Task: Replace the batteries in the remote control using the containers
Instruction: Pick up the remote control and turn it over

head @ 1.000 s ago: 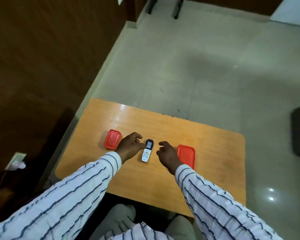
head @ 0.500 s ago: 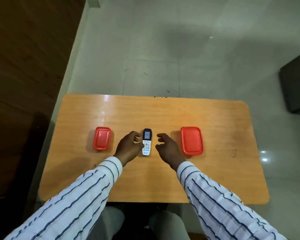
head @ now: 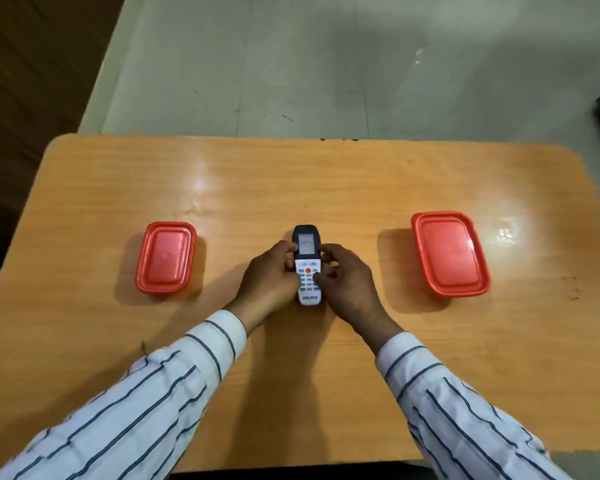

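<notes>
So, layout first: wooden table (head: pixel 326 188) fills the near view, grey floor beyond its far edge. Two red lidded containers sit on it, the bigger container (head: pixel 450 253) at right, the smaller container (head: pixel 166 258) at left, both shut and well apart from the hands. Striped sleeves come in from the near edge. Left hand (head: pixel 269 280) and right hand (head: pixel 349 284) are now closed on the remote control (head: pixel 307 263) from either side, at table centre, face up with screen at the far end. Half a second ago both hands were just beside it, fingers loose, remote flat on the table (whether it has lifted yet, can't tell). Judgement: grasp step is done; next is flipping it over to reach the battery cover. Containers untouched so far.
</notes>
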